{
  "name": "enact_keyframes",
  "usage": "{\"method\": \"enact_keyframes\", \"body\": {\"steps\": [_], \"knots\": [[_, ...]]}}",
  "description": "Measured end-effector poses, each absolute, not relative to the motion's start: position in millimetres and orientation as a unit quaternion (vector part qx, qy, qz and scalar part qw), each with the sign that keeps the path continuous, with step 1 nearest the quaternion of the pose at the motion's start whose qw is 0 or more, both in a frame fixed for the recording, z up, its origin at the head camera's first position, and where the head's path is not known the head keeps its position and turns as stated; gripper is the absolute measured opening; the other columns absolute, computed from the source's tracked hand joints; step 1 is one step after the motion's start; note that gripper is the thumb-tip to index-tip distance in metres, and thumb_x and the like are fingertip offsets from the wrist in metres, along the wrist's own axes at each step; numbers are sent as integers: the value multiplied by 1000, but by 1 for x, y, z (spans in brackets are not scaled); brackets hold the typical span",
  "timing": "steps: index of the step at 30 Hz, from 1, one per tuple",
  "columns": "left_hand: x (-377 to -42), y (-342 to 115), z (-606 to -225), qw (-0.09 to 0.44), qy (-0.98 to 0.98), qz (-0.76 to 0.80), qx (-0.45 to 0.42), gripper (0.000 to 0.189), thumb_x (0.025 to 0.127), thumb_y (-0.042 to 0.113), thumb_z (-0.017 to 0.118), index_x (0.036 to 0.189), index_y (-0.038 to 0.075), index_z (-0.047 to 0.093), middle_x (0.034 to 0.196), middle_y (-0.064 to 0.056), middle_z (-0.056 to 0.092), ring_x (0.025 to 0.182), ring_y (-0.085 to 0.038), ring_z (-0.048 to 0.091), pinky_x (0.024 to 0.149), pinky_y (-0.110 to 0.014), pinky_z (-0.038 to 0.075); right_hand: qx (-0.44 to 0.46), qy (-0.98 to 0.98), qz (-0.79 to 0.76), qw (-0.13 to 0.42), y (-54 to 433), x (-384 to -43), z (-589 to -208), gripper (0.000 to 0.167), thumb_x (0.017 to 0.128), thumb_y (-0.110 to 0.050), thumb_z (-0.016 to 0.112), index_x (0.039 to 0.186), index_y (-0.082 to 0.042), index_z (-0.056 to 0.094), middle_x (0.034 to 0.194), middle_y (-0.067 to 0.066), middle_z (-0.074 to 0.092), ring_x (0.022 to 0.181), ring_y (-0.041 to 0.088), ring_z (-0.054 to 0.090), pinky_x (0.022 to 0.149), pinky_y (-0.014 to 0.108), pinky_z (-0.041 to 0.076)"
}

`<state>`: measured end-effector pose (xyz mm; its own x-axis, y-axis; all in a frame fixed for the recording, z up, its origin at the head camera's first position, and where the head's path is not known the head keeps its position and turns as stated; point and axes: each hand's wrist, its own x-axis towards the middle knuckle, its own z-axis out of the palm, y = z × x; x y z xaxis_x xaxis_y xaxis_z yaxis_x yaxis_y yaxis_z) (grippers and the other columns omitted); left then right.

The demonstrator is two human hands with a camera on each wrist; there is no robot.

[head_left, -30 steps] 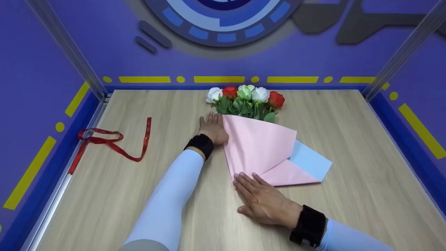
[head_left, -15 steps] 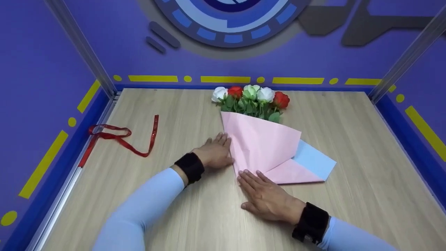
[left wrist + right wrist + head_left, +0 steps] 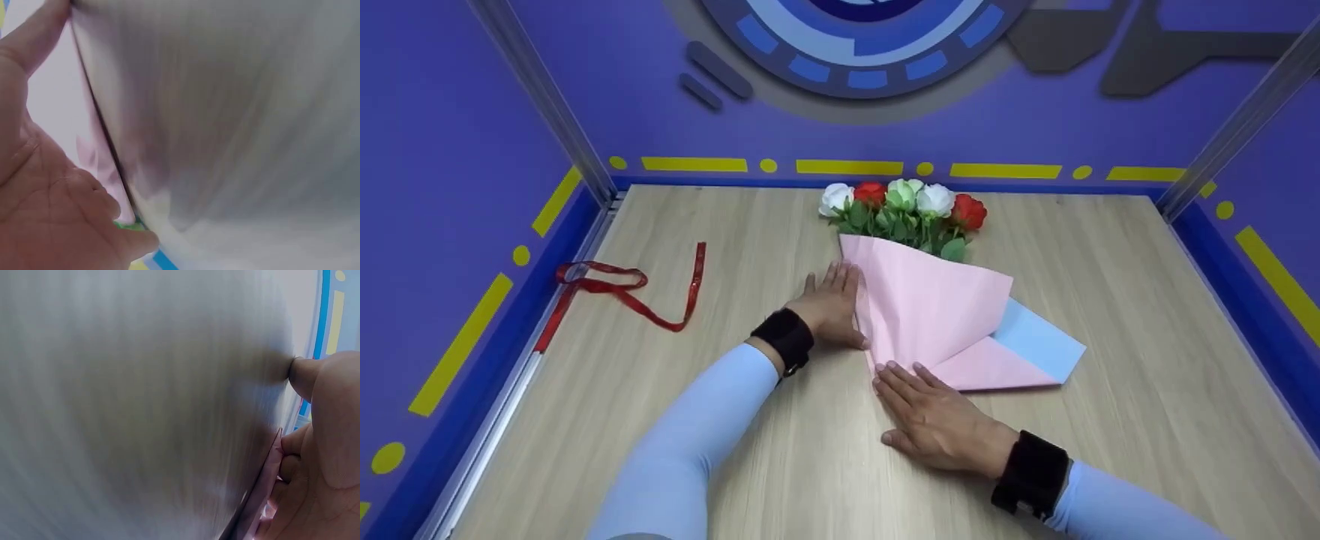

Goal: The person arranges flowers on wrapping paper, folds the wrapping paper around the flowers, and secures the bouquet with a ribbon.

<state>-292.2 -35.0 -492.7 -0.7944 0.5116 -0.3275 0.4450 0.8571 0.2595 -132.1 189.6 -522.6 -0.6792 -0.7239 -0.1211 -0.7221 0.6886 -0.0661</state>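
My right hand (image 3: 941,420) is lying nearest me, fingers straight and thumb standing apart, and its fingertips are resting on the narrow near end of the pink wrapping paper (image 3: 934,300). My left hand (image 3: 831,307) is reaching further out, fingers straight and thumb spread wide, and is touching the paper along its left edge. So the paper is lying just ahead of my right hand and just to the right of my left. I am wearing a black band (image 3: 1031,474) on each wrist.

The paper is fanning out from that near end, soft creases running up its front, and a folded flap (image 3: 990,366) is lying at its lower right. Beyond the flap a light blue section (image 3: 1039,341) is showing. Past the far edge, roses (image 3: 902,196) are poking out: white, red, pale green, white and red from left to right, with green leaves (image 3: 896,227) below them.

Everything is resting on a wood-grained table (image 3: 787,457). A red ribbon (image 3: 697,266) is lying loosely looped, well apart to my left. Behind, a purple-blue wall (image 3: 622,90) is bearing yellow dashes (image 3: 850,166) and part of a round blue emblem (image 3: 866,79).
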Motion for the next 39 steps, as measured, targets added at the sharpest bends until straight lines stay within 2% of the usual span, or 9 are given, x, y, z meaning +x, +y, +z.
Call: {"method": "enact_keyframes", "body": {"steps": [6,16,23,26,30,34,37,39], "knots": [[-316,-44,-490,186,956,101,204,127,89,62,76,168,0,-2,176,-25,-1,164,-39,-4,129,-65,6,-401,913,-4,72,190,-133,-523,75,111,-53,40,164,-1,32,173,19,27,161,32,26,129,53,24],[-342,-50,-498,173,967,108,155,107,100,58,60,169,4,-2,177,-22,-2,165,-37,-5,129,-65,4,-398,914,-16,80,190,-132,-524,74,112,-53,37,165,-2,31,173,17,27,162,30,24,129,53,24],[-344,-51,-506,105,983,64,140,80,111,43,46,169,1,9,176,-23,5,165,-38,1,129,-65,9,-402,912,-14,81,191,-131,-523,75,112,-54,37,165,-2,30,173,16,27,162,30,23,129,52,23],[-330,-45,-502,76,980,42,179,70,111,29,47,167,-2,18,175,-26,11,164,-41,7,128,-66,15,-399,912,-31,83,192,-132,-523,76,112,-55,38,166,-2,29,174,17,26,162,30,22,130,52,22],[-295,-32,-489,44,964,26,262,59,109,15,45,163,-3,32,172,-27,23,162,-42,19,127,-63,23,-385,918,-67,74,197,-132,-525,80,111,-56,41,165,1,27,174,20,23,162,32,22,130,51,23],[-253,-24,-479,36,939,11,341,52,111,16,43,160,-1,41,169,-23,33,160,-38,28,127,-55,29,-364,927,-89,31,203,-131,-526,81,110,-54,46,163,4,29,172,23,28,161,36,24,129,49,26],[-223,-25,-480,52,917,-1,395,51,111,16,40,161,1,41,170,-19,33,160,-34,28,128,-49,29,-357,931,-75,8,209,-128,-527,80,109,-53,47,162,5,32,170,24,31,159,38,28,128,50,27],[-203,-28,-484,68,901,-12,429,52,113,18,37,163,3,37,171,-17,31,161,-31,25,129,-46,27,-356,932,-65,14,214,-125,-528,81,110,-54,46,161,6,33,169,25,31,159,39,28,128,52,27]]}}
